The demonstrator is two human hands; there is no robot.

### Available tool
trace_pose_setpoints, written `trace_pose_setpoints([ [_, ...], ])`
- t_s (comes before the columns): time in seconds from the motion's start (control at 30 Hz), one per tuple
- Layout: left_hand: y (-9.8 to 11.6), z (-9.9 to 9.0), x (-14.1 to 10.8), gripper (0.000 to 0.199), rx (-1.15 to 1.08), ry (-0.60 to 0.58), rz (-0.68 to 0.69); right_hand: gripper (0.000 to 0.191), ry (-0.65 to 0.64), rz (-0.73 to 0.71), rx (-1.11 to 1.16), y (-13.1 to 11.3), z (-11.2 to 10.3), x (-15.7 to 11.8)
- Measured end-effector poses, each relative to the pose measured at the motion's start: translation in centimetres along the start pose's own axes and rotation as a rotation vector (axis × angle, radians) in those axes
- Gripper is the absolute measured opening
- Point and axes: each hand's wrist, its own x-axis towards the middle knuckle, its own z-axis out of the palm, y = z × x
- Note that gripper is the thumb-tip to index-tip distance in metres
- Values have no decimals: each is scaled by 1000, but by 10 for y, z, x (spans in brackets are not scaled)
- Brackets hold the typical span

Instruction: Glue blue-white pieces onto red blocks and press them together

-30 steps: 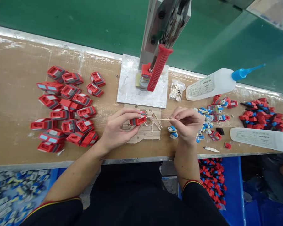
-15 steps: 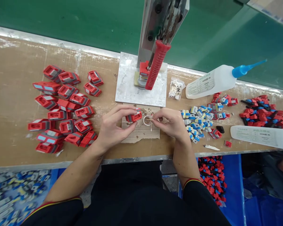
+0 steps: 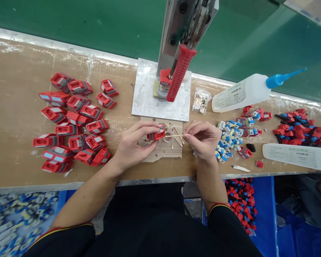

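Observation:
My left hand (image 3: 137, 144) pinches a red and grey plastic toy part (image 3: 157, 133) between thumb and fingertips. Between the fingers of my right hand (image 3: 202, 138) is a cotton swab (image 3: 176, 135), held level, its tip at the right end of the toy part. Whether the tip touches the part I cannot tell. Below the swab a small clear round dish (image 3: 169, 140) stands on a stained cardboard piece (image 3: 160, 151), with a few more swabs (image 3: 178, 141) in or beside it.
A lever press with a red handle (image 3: 181, 73) stands behind on a metal plate (image 3: 143, 89). Many red toy parts (image 3: 77, 142) lie left. To the right are blue-and-white pieces (image 3: 227, 137), a swab bag (image 3: 201, 100), glue bottles (image 3: 240, 93) and a small blade (image 3: 240, 168).
My right hand has moved right and drawn the swab up from the dish; the swab now reaches left to the toy part. My left hand has shifted slightly right with the part.

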Motion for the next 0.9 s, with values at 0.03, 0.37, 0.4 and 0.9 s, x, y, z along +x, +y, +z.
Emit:
trace_pose_setpoints([
  [0.03,0,0,0,25,2,-2,-9,26,-8,21,4,1,3,-1],
  [0.37,1,-1,0,28,4,-6,8,29,-51,28,-55,0,10,-1],
  [0.4,1,-1,0,29,0,-4,10,26,-55,14,-47,1,9,-1],
  [0.9,3,-3,1,31,-6,-36,12,16,-38,-42,14,2,3,-1],
])
